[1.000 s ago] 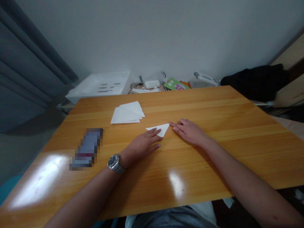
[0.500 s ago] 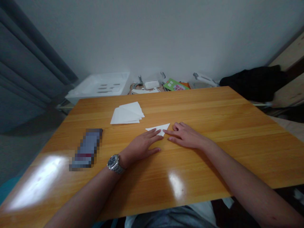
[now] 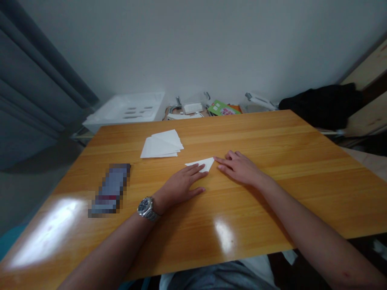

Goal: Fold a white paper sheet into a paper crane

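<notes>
So from my seat, there's a stack of white paper (image 3: 161, 144) on the counter (image 3: 256, 225), just past the left hand (image 3: 178, 186) and a bit to its left. A pixelated phone-like slab (image 3: 111, 187) lies well off to the left of that hand, and I've got a metal watch (image 3: 145, 206) on the left wrist. Way beyond both hands, past the counter's far edge, I see a white molded tray (image 3: 121, 106) and a green booklet (image 3: 222, 108), plus a heap of black cloth (image 3: 323, 106) far out beyond the right hand (image 3: 243, 168).

What gets in my way is my own left fingers, which cover part of the small folded paper (image 3: 208, 162). It lies flat between the hands, pointy at both ends. Long axis runs roughly left to right, right end tipped slightly away from me. Long edge is on the far side, blunt corner faces me.

Left hand is spread and relaxed, fingertips laid on the paper. Right hand isn't gripping either: index stretched out to the paper's right tip, thumb out, other fingers partly curled.
</notes>
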Demonstrator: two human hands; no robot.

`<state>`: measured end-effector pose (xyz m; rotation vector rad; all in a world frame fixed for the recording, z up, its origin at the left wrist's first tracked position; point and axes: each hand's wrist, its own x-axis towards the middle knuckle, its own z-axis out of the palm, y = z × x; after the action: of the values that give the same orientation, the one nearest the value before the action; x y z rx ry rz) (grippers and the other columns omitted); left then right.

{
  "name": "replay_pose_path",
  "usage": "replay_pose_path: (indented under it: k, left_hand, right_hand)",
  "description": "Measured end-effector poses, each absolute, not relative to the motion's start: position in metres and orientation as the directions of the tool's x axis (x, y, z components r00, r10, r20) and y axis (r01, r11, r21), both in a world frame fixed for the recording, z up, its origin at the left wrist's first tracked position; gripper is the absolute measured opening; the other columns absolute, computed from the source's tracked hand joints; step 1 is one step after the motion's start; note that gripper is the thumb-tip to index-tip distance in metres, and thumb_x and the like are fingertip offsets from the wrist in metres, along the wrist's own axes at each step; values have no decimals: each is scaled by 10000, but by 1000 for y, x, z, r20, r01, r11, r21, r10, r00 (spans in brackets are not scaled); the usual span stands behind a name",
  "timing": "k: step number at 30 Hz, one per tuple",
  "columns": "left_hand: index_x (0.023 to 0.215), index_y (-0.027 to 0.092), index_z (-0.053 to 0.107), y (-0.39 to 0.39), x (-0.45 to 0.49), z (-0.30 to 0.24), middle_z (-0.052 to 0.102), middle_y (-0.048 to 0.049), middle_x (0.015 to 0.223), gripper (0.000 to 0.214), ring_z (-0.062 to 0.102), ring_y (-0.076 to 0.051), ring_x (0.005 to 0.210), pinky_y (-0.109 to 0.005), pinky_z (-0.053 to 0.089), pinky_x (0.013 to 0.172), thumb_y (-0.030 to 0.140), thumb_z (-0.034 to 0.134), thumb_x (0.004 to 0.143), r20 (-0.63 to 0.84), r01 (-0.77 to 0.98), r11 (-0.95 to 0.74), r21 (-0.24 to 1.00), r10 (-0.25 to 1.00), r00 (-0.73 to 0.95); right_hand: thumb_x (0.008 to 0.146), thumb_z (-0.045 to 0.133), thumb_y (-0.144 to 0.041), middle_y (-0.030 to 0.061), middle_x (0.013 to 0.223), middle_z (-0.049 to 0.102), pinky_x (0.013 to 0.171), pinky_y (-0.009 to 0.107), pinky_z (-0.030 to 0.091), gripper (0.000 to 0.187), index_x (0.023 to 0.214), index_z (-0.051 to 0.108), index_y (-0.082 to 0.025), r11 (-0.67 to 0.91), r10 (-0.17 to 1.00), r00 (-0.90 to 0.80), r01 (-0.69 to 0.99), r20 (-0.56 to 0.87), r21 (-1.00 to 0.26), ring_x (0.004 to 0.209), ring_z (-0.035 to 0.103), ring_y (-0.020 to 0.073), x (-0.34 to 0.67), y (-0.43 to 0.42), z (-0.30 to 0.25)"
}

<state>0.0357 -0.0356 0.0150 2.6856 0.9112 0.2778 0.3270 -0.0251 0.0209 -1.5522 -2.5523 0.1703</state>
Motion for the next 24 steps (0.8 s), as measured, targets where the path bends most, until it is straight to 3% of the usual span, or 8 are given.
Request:
replay_pose_path:
  k: [7, 10, 15, 19, 24]
  left_hand:
    - [1486, 275, 481, -36, 36, 15, 350, -54, 1633, 575, 352, -262, 1494, -453, 290, 1246, 563, 506, 988, 102, 554, -764, 330, 612, 784]
    - [1487, 282, 481, -35, 36, 15, 351, -54, 1633, 573, 359, -265, 1490, -457, 296, 1242, 561, 510, 987, 97, 555, -764, 328, 612, 785]
    - [1495, 281, 474, -36, 36, 17, 374, -63, 1621, 570, 350, -261, 1495, -448, 284, 1247, 554, 500, 996, 82, 562, -761, 325, 615, 785]
    - [1496, 270, 474, -36, 36, 18, 361, -73, 1627, 578, 337, -251, 1502, -437, 276, 1251, 556, 504, 995, 83, 555, -768, 321, 606, 791]
    - [1469, 277, 509, -35, 35, 17, 366, -76, 1624, 554, 346, -258, 1498, -450, 291, 1244, 560, 506, 992, 88, 543, -774, 326, 596, 798]
  right_hand:
    - [1041, 366, -550, 119, 1129, 624, 926, 412, 430, 513, 1460, 555, -322, 456, 889, -451, 867, 76, -202, 1010, 561, 264, 326, -25, 20]
    - [1026, 423, -540, 136, 1265, 617, 1003, 461, 426, 514, 1464, 550, -303, 524, 852, -513, 825, 109, -212, 1136, 555, 290, 325, -26, 21]
    - [995, 504, -552, 118, 1613, 388, 1193, 512, 288, 610, 1526, 461, -255, 705, 694, -716, 654, 78, -274, 1483, 338, 300, 321, -31, 22]
    - [978, 532, -570, 109, 1654, 294, 1237, 512, 224, 668, 1553, 406, -255, 713, 655, -755, 617, 5, -333, 1525, 282, 273, 321, -33, 22]
    - [985, 500, -600, 80, 1667, 258, 1245, 516, 206, 630, 1536, 434, -301, 696, 673, -739, 647, -32, -311, 1539, 244, 278, 322, -32, 21]
